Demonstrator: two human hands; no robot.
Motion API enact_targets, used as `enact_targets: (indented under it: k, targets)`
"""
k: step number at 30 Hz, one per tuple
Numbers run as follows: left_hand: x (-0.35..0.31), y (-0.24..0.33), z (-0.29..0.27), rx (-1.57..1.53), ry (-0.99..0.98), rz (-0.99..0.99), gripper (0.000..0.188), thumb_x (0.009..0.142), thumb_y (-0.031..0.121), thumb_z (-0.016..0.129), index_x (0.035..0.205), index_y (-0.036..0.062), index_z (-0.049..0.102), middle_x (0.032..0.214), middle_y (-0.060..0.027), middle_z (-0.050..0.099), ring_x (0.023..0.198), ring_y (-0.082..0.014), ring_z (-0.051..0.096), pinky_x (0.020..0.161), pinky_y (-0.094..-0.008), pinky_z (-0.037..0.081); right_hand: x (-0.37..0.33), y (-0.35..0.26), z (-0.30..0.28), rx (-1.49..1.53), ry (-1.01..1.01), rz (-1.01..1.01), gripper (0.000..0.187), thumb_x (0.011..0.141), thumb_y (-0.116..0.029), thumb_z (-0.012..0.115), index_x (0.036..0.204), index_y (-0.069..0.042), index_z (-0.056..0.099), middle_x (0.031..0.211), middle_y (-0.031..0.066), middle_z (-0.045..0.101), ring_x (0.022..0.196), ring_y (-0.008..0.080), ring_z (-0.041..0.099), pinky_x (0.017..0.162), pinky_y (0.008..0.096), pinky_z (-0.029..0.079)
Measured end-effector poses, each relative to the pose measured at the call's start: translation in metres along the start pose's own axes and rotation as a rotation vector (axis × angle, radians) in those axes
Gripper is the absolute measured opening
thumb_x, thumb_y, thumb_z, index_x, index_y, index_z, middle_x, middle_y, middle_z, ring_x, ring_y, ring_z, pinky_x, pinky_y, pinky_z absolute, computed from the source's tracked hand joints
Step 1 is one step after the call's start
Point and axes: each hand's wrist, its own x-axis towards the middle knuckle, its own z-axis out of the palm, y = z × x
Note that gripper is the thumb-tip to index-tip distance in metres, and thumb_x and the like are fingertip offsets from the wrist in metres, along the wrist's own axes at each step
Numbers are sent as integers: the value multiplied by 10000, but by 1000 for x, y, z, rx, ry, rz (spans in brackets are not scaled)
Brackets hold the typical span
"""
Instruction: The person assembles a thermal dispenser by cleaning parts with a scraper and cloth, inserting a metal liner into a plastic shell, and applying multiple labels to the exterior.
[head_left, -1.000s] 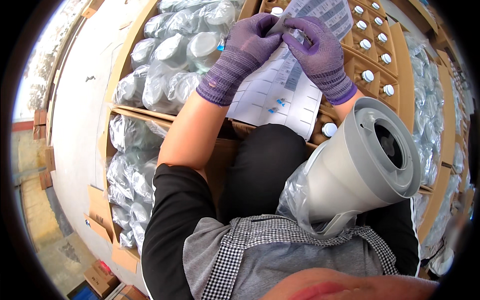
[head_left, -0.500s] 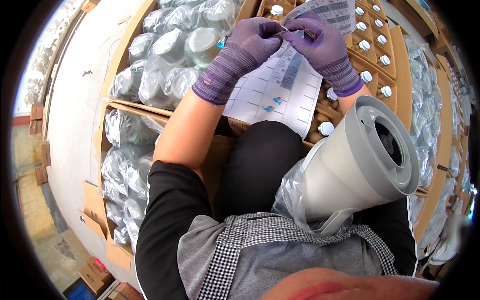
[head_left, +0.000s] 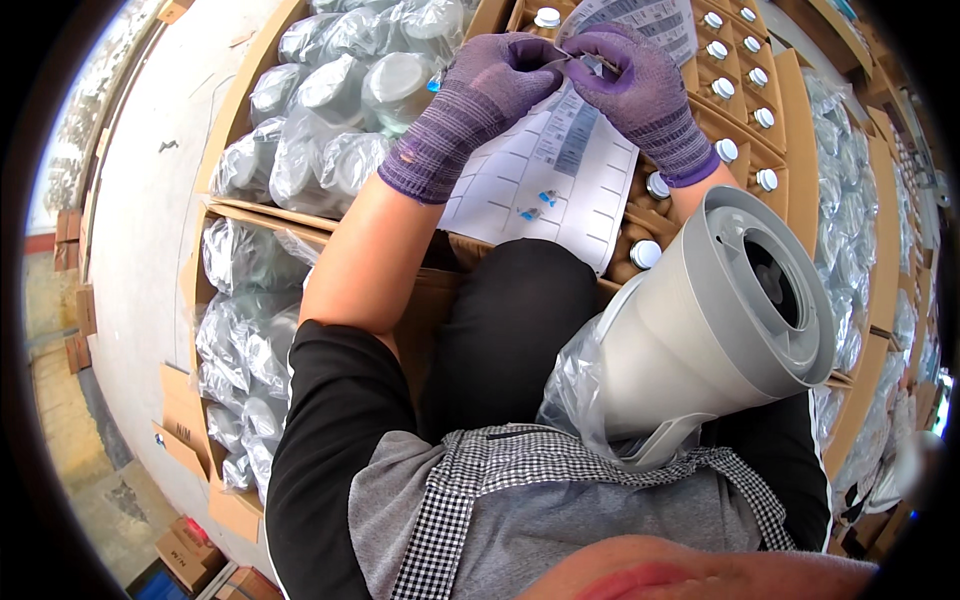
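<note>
Both my hands wear purple knit gloves and meet at the top of the view. My left hand (head_left: 495,85) and my right hand (head_left: 630,85) pinch a small sticker (head_left: 590,62) between their fingertips, above a white label sheet (head_left: 560,180) with a few small blue stickers on it. A large grey cylindrical jug (head_left: 720,320), partly in a clear plastic bag, lies on my lap against my right arm, its open end facing up right.
A cardboard box of bagged grey jugs (head_left: 340,110) stands at the left, with a second such box (head_left: 240,340) below it. A cardboard tray of brown bottles with white caps (head_left: 745,110) lies under and right of the sheet. More bagged items line the right edge.
Both hands have stayed together over the label sheet, working the small sticker. The view has shifted slightly; the jug on my lap has not moved.
</note>
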Motion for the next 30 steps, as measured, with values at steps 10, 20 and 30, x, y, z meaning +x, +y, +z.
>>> enact_targets:
  k: [10, 20, 30]
  targets:
    - [-3, -1, -2, -103, 24, -21, 331, 872, 273, 747, 1135, 73, 722, 968, -43, 735, 882, -93, 654, 859, -272, 520, -8, 3, 4, 248, 118, 102, 217, 896, -231, 741, 1058, -87, 742, 1020, 62, 721, 903, 193, 700, 825, 323, 571]
    - [2, -3, -3, -90, -22, -18, 321, 880, 245, 735, 1151, 72, 721, 967, -25, 733, 875, -88, 649, 853, -261, 517, -5, 12, 2, 281, 7, 76, 254, 888, -193, 766, 1094, -54, 710, 1030, 49, 700, 969, 154, 662, 863, 279, 529]
    - [40, -64, -8, -8, 36, -129, 413, 880, 265, 700, 1249, 82, 679, 1103, -63, 728, 1032, -168, 666, 971, -300, 488, -54, 63, -20, 899, 140, 568, 199, 970, -95, 616, 1158, -40, 654, 883, 20, 601, 751, 95, 617, 681, 247, 547]
